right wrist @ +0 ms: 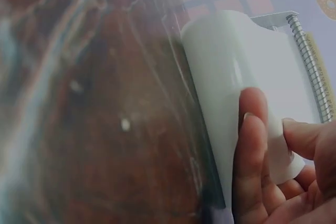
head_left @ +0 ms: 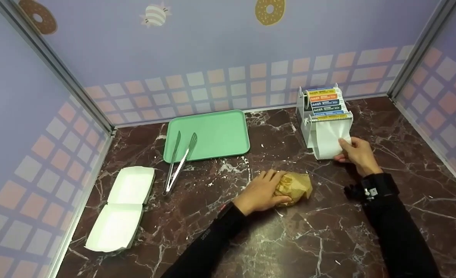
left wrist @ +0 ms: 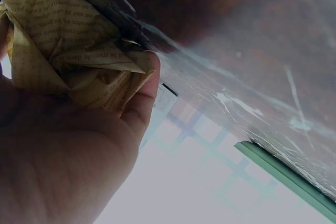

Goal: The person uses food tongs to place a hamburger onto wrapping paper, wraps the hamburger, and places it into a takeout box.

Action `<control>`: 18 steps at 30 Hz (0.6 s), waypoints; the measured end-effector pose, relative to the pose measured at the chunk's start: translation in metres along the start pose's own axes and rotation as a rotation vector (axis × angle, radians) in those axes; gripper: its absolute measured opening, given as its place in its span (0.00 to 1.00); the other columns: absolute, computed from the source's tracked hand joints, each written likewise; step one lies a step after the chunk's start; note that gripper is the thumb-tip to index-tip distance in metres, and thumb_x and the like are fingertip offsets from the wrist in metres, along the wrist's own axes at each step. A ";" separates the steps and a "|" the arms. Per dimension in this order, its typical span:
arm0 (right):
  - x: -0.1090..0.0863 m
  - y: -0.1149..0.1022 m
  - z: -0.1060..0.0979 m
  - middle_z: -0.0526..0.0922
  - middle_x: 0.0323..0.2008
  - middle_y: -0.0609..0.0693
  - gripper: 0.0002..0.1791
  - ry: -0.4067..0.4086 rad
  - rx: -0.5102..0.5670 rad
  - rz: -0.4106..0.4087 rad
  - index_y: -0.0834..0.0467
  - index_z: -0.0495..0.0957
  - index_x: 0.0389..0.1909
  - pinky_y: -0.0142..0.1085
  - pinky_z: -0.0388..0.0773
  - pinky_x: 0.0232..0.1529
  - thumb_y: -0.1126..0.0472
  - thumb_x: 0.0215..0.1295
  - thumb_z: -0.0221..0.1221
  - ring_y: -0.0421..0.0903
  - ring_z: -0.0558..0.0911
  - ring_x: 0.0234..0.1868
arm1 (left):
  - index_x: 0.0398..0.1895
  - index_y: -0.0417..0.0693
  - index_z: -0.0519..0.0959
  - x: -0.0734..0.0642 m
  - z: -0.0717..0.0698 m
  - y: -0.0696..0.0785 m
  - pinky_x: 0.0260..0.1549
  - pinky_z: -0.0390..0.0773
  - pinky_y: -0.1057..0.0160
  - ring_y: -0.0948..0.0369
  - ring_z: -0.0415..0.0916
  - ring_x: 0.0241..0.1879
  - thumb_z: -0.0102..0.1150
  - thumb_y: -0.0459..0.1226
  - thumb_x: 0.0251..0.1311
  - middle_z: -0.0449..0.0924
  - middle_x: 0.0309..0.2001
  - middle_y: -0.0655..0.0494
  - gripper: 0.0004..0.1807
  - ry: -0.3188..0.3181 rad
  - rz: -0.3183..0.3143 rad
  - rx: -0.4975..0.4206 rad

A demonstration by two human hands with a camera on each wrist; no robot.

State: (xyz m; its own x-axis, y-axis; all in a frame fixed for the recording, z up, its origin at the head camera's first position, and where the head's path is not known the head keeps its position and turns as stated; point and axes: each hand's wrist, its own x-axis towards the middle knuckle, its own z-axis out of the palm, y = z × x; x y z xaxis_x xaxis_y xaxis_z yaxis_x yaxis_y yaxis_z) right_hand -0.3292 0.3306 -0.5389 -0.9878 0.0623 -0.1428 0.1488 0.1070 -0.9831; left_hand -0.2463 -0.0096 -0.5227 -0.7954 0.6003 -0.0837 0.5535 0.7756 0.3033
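Note:
My left hand (head_left: 259,192) grips a crumpled brown paper-wrapped bundle (head_left: 296,186) on the dark marbled table. Print covers its wrapper (left wrist: 63,40) in the left wrist view, and what lies inside is hidden. Over to the right, my right hand (head_left: 360,155) pinches the edge of a white paper strip (head_left: 330,139) between thumb and fingers. That strip hangs from the front of a label dispenser (head_left: 306,131) with rows of coloured labels along its top. In the right wrist view the strip (right wrist: 215,72) curves away from the dispenser's serrated bar (right wrist: 310,66).
Behind the bundle lies a green tray (head_left: 224,135), with metal tongs (head_left: 181,163) leaning over its left front edge. A white clamshell box (head_left: 130,185) stands open at the left. Patterned walls (head_left: 212,46) enclose the table at the back and both sides.

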 end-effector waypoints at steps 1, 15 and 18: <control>0.001 0.000 0.000 0.84 0.26 0.46 0.23 0.012 -0.021 -0.006 0.68 0.69 0.51 0.32 0.86 0.30 0.50 0.77 0.55 0.39 0.86 0.24 | 0.80 0.54 0.56 0.000 0.000 0.000 0.67 0.71 0.54 0.54 0.69 0.63 0.54 0.65 0.65 0.68 0.67 0.50 0.46 -0.001 -0.001 0.000; 0.011 -0.052 0.003 0.77 0.26 0.38 0.24 0.597 -0.370 -0.180 0.63 0.83 0.48 0.27 0.67 0.34 0.45 0.73 0.57 0.32 0.72 0.24 | 0.81 0.54 0.55 -0.001 -0.002 0.001 0.68 0.70 0.54 0.54 0.68 0.65 0.53 0.66 0.65 0.68 0.68 0.50 0.47 -0.006 -0.012 0.024; 0.018 -0.059 0.007 0.73 0.19 0.30 0.33 0.605 -0.397 -0.134 0.63 0.85 0.47 0.28 0.68 0.29 0.36 0.72 0.53 0.32 0.73 0.19 | 0.81 0.53 0.55 -0.001 0.000 0.002 0.69 0.69 0.54 0.54 0.68 0.66 0.53 0.65 0.65 0.68 0.68 0.49 0.47 -0.004 -0.004 0.017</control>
State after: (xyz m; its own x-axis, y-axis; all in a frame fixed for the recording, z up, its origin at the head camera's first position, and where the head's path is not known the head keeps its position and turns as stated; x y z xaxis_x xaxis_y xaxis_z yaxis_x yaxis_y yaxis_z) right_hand -0.3560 0.3183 -0.4847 -0.8176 0.5478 0.1772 0.1472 0.4964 -0.8555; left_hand -0.2449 -0.0087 -0.5216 -0.7967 0.5979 -0.0884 0.5545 0.7812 0.2868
